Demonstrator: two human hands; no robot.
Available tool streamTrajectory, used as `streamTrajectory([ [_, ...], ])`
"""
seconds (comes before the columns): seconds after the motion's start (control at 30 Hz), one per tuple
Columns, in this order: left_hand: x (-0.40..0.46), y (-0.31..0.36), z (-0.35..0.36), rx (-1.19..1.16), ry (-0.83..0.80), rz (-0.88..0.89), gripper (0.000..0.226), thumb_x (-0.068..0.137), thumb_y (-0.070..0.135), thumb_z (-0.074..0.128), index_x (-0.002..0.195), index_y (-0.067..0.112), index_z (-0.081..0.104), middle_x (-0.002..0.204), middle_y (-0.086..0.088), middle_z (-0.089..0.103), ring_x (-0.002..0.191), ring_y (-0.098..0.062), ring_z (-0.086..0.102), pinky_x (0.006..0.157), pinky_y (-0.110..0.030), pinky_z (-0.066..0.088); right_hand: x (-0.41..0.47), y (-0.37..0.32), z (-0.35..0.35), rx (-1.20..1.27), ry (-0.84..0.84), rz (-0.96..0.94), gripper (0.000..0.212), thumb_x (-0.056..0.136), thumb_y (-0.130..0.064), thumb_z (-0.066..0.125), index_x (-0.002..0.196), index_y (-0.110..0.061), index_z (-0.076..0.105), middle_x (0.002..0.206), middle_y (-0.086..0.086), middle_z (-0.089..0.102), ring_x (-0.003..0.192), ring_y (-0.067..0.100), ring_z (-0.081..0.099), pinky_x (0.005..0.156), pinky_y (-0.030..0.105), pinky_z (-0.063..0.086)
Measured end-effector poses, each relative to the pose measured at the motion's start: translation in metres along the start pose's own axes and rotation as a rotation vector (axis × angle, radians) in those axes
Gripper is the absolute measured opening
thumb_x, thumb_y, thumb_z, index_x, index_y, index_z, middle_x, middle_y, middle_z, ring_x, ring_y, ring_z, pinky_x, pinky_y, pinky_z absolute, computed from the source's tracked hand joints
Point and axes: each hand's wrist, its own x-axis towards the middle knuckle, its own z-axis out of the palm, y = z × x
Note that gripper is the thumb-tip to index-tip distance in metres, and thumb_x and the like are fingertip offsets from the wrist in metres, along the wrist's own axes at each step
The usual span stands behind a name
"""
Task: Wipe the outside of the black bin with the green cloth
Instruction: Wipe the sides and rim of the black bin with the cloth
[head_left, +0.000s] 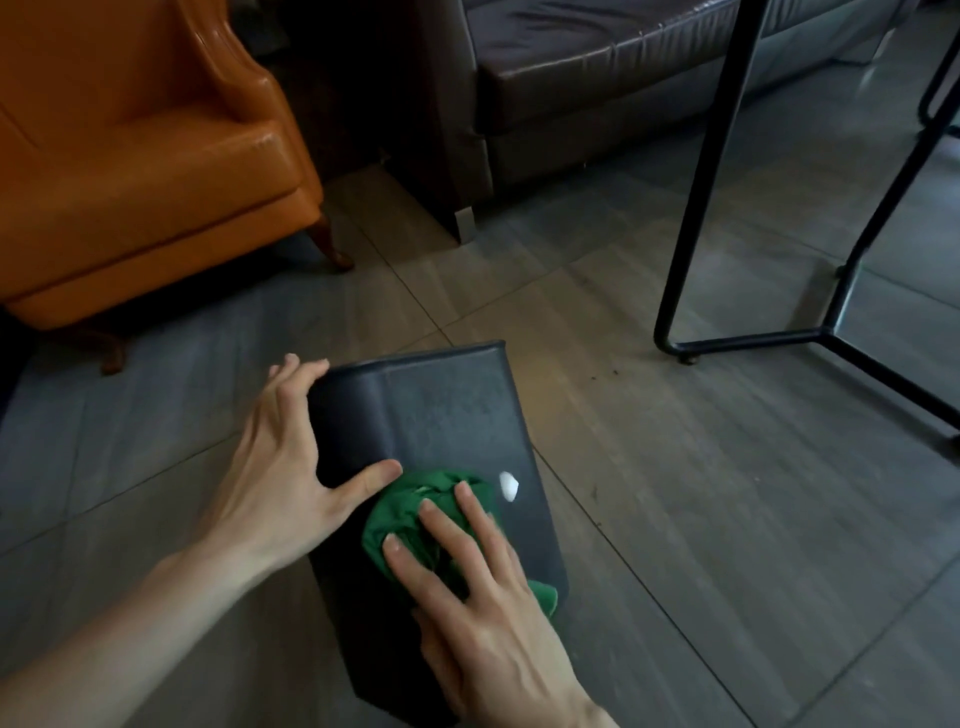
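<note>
The black bin (447, 415) lies on its side on the tiled floor, one flat wall facing up. My left hand (280, 467) grips its left edge, fingers curled over the far corner and thumb pressed on the upper wall. My right hand (467, 592) lies flat on the bunched green cloth (415, 514), pressing it against the bin's upper wall near the middle. A small white spot (508, 486) shows on the bin just right of the cloth. The bin's near end is hidden under my right hand.
An orange leather armchair (130, 156) stands at the far left. A dark leather sofa (597, 88) sits at the back. Black metal table legs (727, 208) rise to the right, with a floor bar (753, 340) close to the bin. Grey floor tiles (701, 519) surround it.
</note>
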Motion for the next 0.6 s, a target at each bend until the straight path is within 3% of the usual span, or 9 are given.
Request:
streamTrajectory([
  [0.1, 0.006, -0.002, 0.002, -0.006, -0.027, 0.017, 0.113, 0.069, 0.074, 0.067, 0.157, 0.028, 0.012, 0.172, -0.014, 0.010, 0.159, -0.027, 0.011, 0.123, -0.043, 0.020, -0.001, 0.011, 0.003, 0.101, -0.002, -0.011, 0.048, 0.107, -0.025, 0.049, 0.155, -0.031, 0.043, 0.168, 0.008, 0.029, 0.157, 0.032, 0.023, 0.106, 0.049, 0.053],
  [0.17, 0.011, -0.005, 0.001, -0.004, -0.040, 0.011, 0.115, 0.069, 0.077, 0.064, 0.157, 0.030, 0.009, 0.171, -0.014, 0.011, 0.159, -0.027, 0.011, 0.124, -0.048, 0.023, 0.002, 0.019, 0.004, 0.113, 0.036, 0.040, 0.045, 0.109, -0.028, 0.042, 0.154, -0.032, 0.044, 0.168, 0.008, 0.030, 0.154, 0.026, 0.032, 0.097, 0.042, 0.060],
  [0.27, 0.018, -0.013, -0.005, -0.014, -0.090, -0.033, 0.118, 0.066, 0.083, 0.060, 0.159, 0.044, 0.000, 0.171, -0.008, 0.010, 0.160, -0.025, 0.010, 0.124, -0.053, 0.025, 0.012, 0.030, 0.007, 0.125, 0.184, 0.201, 0.041, 0.099, -0.010, 0.062, 0.138, -0.023, 0.064, 0.151, 0.010, 0.055, 0.127, 0.027, 0.063, 0.089, 0.041, 0.061],
  [0.33, 0.020, -0.019, -0.008, -0.024, -0.127, -0.059, 0.119, 0.065, 0.084, 0.061, 0.158, 0.052, -0.005, 0.172, -0.004, 0.007, 0.160, -0.026, 0.010, 0.123, -0.055, 0.026, 0.016, 0.039, 0.006, 0.148, 0.290, 0.322, 0.038, 0.091, 0.001, 0.069, 0.125, -0.017, 0.074, 0.137, 0.007, 0.066, 0.116, 0.022, 0.069, 0.091, 0.038, 0.060],
  [0.47, 0.021, -0.025, -0.008, -0.066, -0.127, -0.052, 0.116, 0.064, 0.077, 0.069, 0.156, 0.055, 0.002, 0.170, 0.001, 0.008, 0.158, -0.026, 0.015, 0.121, -0.056, 0.030, 0.020, 0.062, -0.005, 0.155, 0.455, 0.497, 0.035, 0.090, 0.002, 0.072, 0.120, -0.014, 0.076, 0.132, 0.000, 0.069, 0.116, 0.010, 0.068, 0.098, 0.031, 0.056],
  [0.53, 0.022, -0.026, -0.007, -0.083, -0.132, -0.060, 0.116, 0.061, 0.075, 0.068, 0.155, 0.061, 0.002, 0.169, 0.002, 0.007, 0.158, -0.028, 0.016, 0.121, -0.055, 0.030, 0.022, 0.068, -0.004, 0.160, 0.419, 0.570, 0.036, 0.091, -0.001, 0.072, 0.123, -0.016, 0.075, 0.139, 0.001, 0.065, 0.122, 0.013, 0.065, 0.102, 0.033, 0.055],
  [0.6, 0.024, -0.026, -0.006, -0.090, -0.134, -0.068, 0.115, 0.058, 0.072, 0.069, 0.152, 0.066, 0.003, 0.169, 0.002, 0.007, 0.157, -0.033, 0.019, 0.119, -0.055, 0.032, 0.022, 0.067, 0.003, 0.204, 0.292, 0.606, 0.039, 0.093, -0.004, 0.070, 0.128, -0.020, 0.073, 0.153, 0.004, 0.054, 0.135, 0.018, 0.057, 0.111, 0.023, 0.044],
])
